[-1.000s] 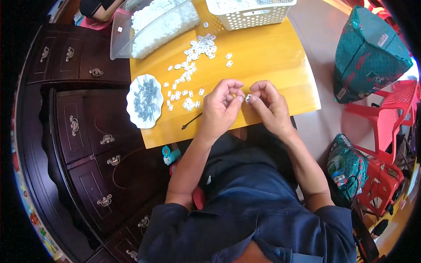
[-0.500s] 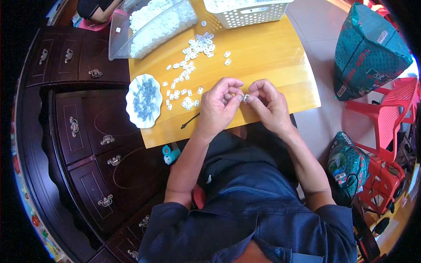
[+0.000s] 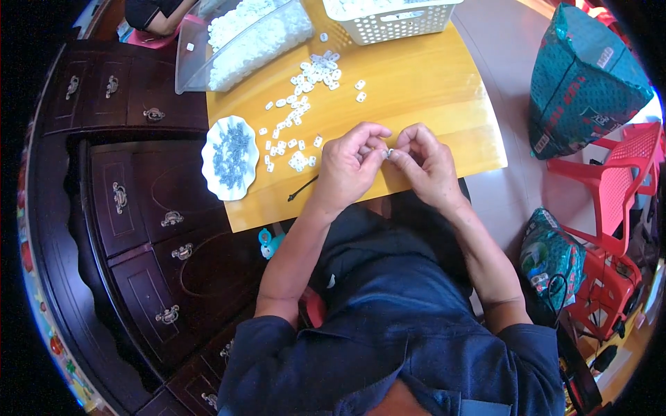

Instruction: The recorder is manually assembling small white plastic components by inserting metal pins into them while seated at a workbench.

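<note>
Close together over the table's near part, both my hands are at one small white plastic piece (image 3: 388, 153). The thumb and fingers of my left hand (image 3: 349, 168) pinch it from one side. My right hand (image 3: 429, 168) pinches it from the other, and the fingertips hide most of it. Several small white pieces with holes (image 3: 298, 161) lie scattered left of my left hand, with a bigger heap (image 3: 321, 69) farther back. Beside my left wrist lies a thin black stick-like thing (image 3: 302, 188), partly hidden under the wrist.
At the table's left edge stands a white scalloped dish (image 3: 210, 171) of small grey bits (image 3: 232, 155). A clear bin (image 3: 191, 73) of white pieces and a white perforated basket (image 3: 399, 29) stand at the back. Dark drawers (image 3: 132, 201) flank the left; teal bags (image 3: 576, 90) and red chairs (image 3: 610, 173) the right.
The small white piece has turned slightly between my fingertips, and less of it shows. My hands stay in nearly the same place.
</note>
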`<state>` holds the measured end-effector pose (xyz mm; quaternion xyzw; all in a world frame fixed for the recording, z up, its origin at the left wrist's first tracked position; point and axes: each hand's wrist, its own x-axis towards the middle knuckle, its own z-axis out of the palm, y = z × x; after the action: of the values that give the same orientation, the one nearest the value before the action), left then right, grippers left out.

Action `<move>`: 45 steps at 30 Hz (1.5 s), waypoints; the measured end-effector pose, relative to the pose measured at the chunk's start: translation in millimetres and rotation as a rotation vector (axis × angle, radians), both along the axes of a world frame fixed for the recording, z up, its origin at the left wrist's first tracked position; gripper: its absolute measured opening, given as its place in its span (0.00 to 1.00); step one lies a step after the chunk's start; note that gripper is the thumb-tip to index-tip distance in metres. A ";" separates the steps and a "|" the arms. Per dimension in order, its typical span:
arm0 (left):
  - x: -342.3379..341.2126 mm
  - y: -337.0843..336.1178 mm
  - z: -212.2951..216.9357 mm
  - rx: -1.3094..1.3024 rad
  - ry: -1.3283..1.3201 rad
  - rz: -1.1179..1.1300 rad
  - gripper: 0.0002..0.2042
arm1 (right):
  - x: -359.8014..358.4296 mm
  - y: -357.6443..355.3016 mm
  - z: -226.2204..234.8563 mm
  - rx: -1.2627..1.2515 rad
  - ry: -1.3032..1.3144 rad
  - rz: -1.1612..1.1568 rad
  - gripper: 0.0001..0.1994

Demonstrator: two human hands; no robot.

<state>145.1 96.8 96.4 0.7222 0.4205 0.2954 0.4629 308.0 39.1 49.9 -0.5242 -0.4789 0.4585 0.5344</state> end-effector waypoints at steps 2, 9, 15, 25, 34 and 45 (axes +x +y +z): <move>-0.9 2.1 5.4 -0.021 0.021 -0.013 0.13 | 0.3 -0.2 -0.4 -0.003 0.015 0.004 0.07; -17.4 21.2 6.2 -0.029 0.020 0.054 0.16 | 2.6 0.4 6.2 -0.037 0.183 0.003 0.06; -31.8 61.6 -6.1 0.177 0.245 0.157 0.11 | 2.7 2.8 1.9 -0.052 0.332 0.006 0.06; -44.6 104.2 -7.6 0.526 0.446 0.197 0.08 | 2.7 2.7 -0.2 -0.071 0.391 -0.018 0.06; -35.6 110.6 -14.5 0.619 0.556 0.118 0.09 | 2.3 3.6 1.2 -0.072 0.407 -0.006 0.07; -37.8 108.9 -12.5 0.562 0.546 0.047 0.11 | 2.6 3.7 0.4 -0.066 0.341 -0.008 0.08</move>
<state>107.4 205.6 83.8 0.8630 0.4474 0.2067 0.1113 310.6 42.8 50.3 -0.4581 -0.3637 0.5543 0.5922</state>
